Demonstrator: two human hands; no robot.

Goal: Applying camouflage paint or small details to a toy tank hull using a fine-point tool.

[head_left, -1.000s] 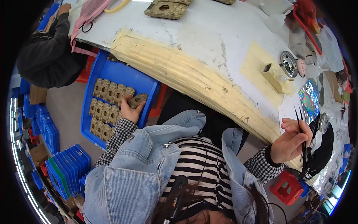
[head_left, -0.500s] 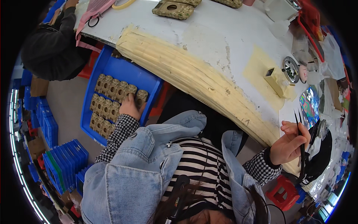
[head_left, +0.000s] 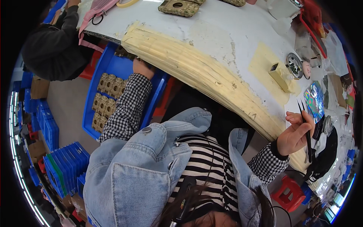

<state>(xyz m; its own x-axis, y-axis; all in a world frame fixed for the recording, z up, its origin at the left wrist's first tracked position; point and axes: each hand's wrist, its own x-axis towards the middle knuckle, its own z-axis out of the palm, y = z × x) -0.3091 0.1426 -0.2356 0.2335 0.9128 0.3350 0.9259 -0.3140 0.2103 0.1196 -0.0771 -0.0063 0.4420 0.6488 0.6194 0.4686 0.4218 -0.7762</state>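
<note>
My left hand (head_left: pixel 143 69) reaches over the blue tray (head_left: pixel 145 122) and in at the table's taped edge; its fingers are hidden there, so any hold cannot be made out. Several camouflage-patterned cases (head_left: pixel 107 105), each with a round opening, lie in rows in the tray, partly covered by my left sleeve. A few more cases (head_left: pixel 123 52) show at the tray's far end beside the table edge. At the right, my right hand (head_left: pixel 297 132) is closed on a pair of black tweezers (head_left: pixel 307 142), held with the tips pointing up and away from me.
Similar cases (head_left: pixel 177 8) lie on the white table (head_left: pixel 211 41). A yellow block (head_left: pixel 281 78) stands near a round metal dish (head_left: pixel 295 65) holding small dark bits. A co-worker's dark sleeve (head_left: pixel 53 53) is at the far left. A red stool (head_left: pixel 289 195) stands at lower right.
My left hand has moved away from the rows of cases, up to the tray's far end by the table edge. The right hand still holds the tweezers, almost unmoved.
</note>
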